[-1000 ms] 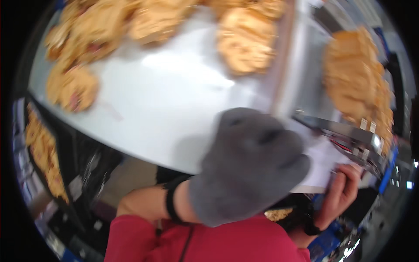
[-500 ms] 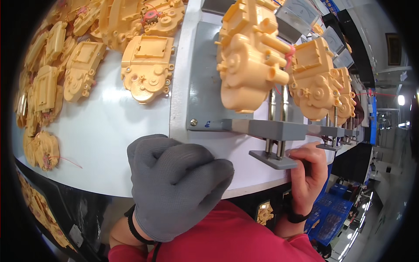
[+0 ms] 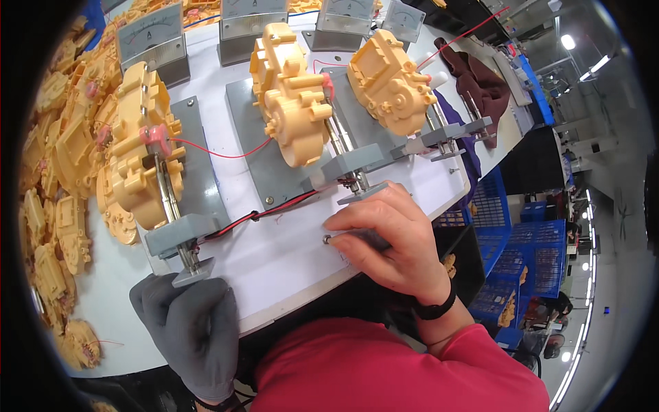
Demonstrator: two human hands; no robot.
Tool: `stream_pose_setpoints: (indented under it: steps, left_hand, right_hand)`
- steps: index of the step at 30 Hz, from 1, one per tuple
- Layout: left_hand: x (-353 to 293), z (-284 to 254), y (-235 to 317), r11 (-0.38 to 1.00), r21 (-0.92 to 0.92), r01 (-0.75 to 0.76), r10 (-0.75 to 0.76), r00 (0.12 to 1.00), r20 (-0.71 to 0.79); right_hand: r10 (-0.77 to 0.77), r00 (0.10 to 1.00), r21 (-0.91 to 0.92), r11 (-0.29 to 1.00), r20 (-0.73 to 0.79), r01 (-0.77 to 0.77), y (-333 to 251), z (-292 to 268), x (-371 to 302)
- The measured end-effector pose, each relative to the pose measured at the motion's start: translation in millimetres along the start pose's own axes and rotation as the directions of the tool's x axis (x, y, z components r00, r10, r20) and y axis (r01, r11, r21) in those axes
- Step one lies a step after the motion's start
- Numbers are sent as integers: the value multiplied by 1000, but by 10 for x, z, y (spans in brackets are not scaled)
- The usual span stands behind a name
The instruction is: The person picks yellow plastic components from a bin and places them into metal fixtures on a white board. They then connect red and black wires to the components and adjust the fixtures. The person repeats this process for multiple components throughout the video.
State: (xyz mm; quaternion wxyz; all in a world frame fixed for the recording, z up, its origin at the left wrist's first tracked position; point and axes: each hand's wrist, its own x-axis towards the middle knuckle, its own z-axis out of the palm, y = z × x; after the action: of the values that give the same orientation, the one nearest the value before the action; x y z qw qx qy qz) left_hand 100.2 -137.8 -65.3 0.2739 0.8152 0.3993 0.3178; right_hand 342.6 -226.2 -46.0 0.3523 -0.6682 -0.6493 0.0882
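1. Leftmost, a crowd of loose yellow housings (image 3: 72,220) covers the tabletop, piled directly on it; one by itself should be light, stiff and a little slick, best lifted by its thick body, clear of any thin wire.

2. The left housing (image 3: 134,178) stands upright on a grey fixture, just in front of the left hand. It looks like hard moulded plastic; the broad sides would give a sound hold, while the pink part (image 3: 158,139) and the red wire (image 3: 220,152) look easiest to damage.

3. The left hand (image 3: 189,319), in a grey glove, has its fingers curled up against the left foot plate (image 3: 195,273); whether it grips the plate I cannot tell.

4. The middle housing (image 3: 292,113) stands on its own fixture, beyond the right hand. Its lower bulge looks sturdy, the projecting tubes probably less so.

5. The right hand (image 3: 391,240), bare, is half open, thumb and forefinger parted, near the middle foot plate (image 3: 362,195); contact is unclear. A small metal piece (image 3: 326,239) lies at the thumb tip.

6. The right housing (image 3: 395,93) leans on a further fixture, well apart from both hands.

7. Farther right are openwork blue crates (image 3: 491,196); yellow pieces (image 3: 508,312) appear to lie in the lower one, other contents too small to tell.
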Motion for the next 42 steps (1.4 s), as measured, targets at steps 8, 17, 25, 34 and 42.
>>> stream_pose_setpoints:
  steps: [8,17,25,34,42]
  left_hand:
    - [7,16,10,999,-27,24,-25,999,-40]
    - [-62,48,-3,991,-116,68,-76,995,-60]
    - [-19,128,-97,987,-161,-8,-4,997,-75]
    - [15,114,-210,977,-190,-102,79,989,-127]
    - [-9,80,-64,993,-93,-71,56,986,-157]
  right_hand:
    - [-46,998,40,998,-46,48,5,45,6]
    - [-87,990,68,993,-107,94,27,67,-16]
    - [-150,968,45,986,-202,162,85,73,-100]
    - [-180,954,74,977,-241,203,116,173,-14]
    - [-113,979,49,991,-171,123,-6,93,-50]
